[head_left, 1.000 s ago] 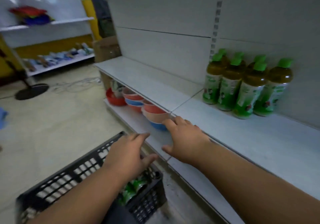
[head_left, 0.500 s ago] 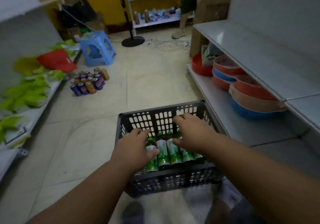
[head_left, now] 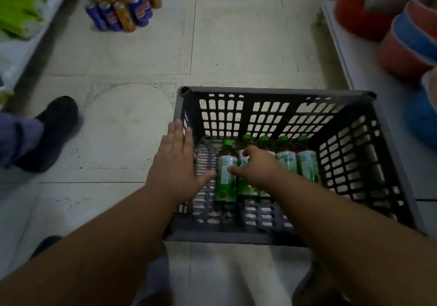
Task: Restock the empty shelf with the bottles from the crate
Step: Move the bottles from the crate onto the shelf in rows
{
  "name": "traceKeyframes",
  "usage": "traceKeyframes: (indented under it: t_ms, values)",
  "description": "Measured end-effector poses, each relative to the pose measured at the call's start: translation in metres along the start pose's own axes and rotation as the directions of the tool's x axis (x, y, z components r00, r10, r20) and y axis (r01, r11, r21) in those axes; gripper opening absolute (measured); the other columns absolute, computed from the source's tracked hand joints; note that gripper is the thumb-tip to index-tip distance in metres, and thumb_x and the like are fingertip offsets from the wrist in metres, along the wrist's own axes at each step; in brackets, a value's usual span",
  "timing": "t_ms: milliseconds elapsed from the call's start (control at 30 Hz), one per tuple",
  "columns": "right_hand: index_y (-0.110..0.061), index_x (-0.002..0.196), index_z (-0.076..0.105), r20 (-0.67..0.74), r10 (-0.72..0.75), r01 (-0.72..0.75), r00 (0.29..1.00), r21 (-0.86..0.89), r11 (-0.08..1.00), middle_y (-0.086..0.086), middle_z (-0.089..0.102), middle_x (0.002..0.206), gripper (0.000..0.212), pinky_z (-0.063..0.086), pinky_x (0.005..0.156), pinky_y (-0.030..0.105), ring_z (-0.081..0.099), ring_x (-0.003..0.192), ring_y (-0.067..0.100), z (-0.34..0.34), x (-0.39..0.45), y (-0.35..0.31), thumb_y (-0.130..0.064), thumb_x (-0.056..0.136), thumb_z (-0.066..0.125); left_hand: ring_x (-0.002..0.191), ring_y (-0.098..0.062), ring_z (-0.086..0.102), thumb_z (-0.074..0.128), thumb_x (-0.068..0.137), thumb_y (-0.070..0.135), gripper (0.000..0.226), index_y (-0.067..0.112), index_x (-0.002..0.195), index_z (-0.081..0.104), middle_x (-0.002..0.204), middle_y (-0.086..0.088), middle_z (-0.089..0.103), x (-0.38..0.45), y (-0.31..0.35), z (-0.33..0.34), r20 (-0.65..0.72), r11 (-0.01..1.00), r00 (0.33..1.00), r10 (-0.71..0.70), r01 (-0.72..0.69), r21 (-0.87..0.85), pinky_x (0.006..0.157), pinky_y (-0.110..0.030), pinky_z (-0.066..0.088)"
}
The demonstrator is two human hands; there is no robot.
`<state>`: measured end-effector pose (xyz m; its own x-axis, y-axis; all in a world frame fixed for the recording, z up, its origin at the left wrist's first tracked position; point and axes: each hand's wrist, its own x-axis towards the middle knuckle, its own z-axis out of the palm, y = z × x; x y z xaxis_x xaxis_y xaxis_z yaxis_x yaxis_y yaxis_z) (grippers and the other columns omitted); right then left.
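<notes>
A dark plastic crate stands on the floor below me. Several green-capped bottles with green and white labels lie side by side on its bottom. My right hand reaches down into the crate, its fingers curled around the second bottle from the left. The leftmost bottle lies just beside my right thumb. My left hand hovers flat with straight fingers over the crate's left wall and holds nothing. The shelf is out of view.
A cluster of blue and orange cans stands on the tiled floor at the upper left. Stacked red and blue basins sit on a low white shelf at the right. A dark shoe stands at the left. Green packets lie far left.
My view has swung from the shelf down onto the crate. Both hands moved from the shelf edge into the crate, and my right hand has closed around a bottle.
</notes>
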<state>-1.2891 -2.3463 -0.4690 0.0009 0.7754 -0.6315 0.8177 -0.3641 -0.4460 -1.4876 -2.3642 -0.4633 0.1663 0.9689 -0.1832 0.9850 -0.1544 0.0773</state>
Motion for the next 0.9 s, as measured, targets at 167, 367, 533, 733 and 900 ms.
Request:
traceKeyframes:
  t_ms: [167,367,533,733,900]
  values:
    - [-0.007,0.145,0.045,0.047,0.107,-0.106,0.993,-0.007,0.994,0.015,0.055,0.141,0.075,0.051,0.093,0.038,0.057,0.123,0.031,0.029,0.064,0.001,-0.049,0.089,0.071,0.145,-0.032,-0.034,0.018,0.08,0.088,0.118,0.005,0.143,-0.039,0.155,-0.021,-0.039,0.004,-0.006,0.015,-0.016,1.0,1.0,0.005,-0.005,0.014,0.12,-0.043,-0.016]
    - [-0.001,0.13,0.053,0.08,0.2,-0.193,0.977,-0.079,0.978,0.016,0.06,0.122,0.063,0.051,0.074,0.033,0.058,0.102,0.028,0.072,0.121,-0.014,-0.047,0.09,0.07,0.149,-0.034,-0.026,0.017,0.075,0.09,0.123,0.003,0.148,-0.03,0.16,-0.023,-0.029,0.008,-0.011,0.023,-0.055,0.999,0.998,0.028,-0.027,0.023,0.122,-0.045,-0.01]
    - [-0.014,0.155,0.02,-0.033,0.219,-0.221,0.975,-0.043,0.974,0.02,0.049,0.142,0.096,0.052,0.094,0.044,0.057,0.124,0.038,0.096,0.136,-0.017,-0.039,0.084,0.079,0.153,-0.038,0.0,0.029,0.074,0.088,0.124,-0.001,0.154,-0.004,0.164,-0.026,-0.001,0.01,-0.012,0.026,-0.071,0.999,0.996,0.053,-0.052,0.012,0.121,-0.047,0.003]
    - [-0.008,0.149,0.032,0.077,0.214,-0.223,0.974,0.143,0.964,0.015,0.062,0.125,0.091,0.054,0.092,0.041,0.062,0.115,0.032,0.097,0.149,-0.022,-0.026,0.078,0.086,0.153,-0.039,0.002,0.035,0.073,0.086,0.125,0.0,0.155,0.0,0.164,-0.027,0.002,0.01,-0.012,0.027,-0.094,0.998,0.993,0.066,-0.066,0.009,0.121,-0.047,0.005]
    - [-0.021,0.141,0.042,0.132,0.034,-0.091,0.991,0.451,0.888,0.005,0.064,0.124,0.088,0.056,0.096,0.047,0.064,0.111,0.027,0.087,0.138,-0.016,-0.014,0.068,0.091,0.153,-0.036,-0.002,0.033,0.073,0.088,0.126,-0.001,0.156,0.0,0.164,-0.025,-0.001,0.01,-0.013,0.027,-0.081,0.998,0.995,0.057,-0.056,0.018,0.121,-0.047,0.005]
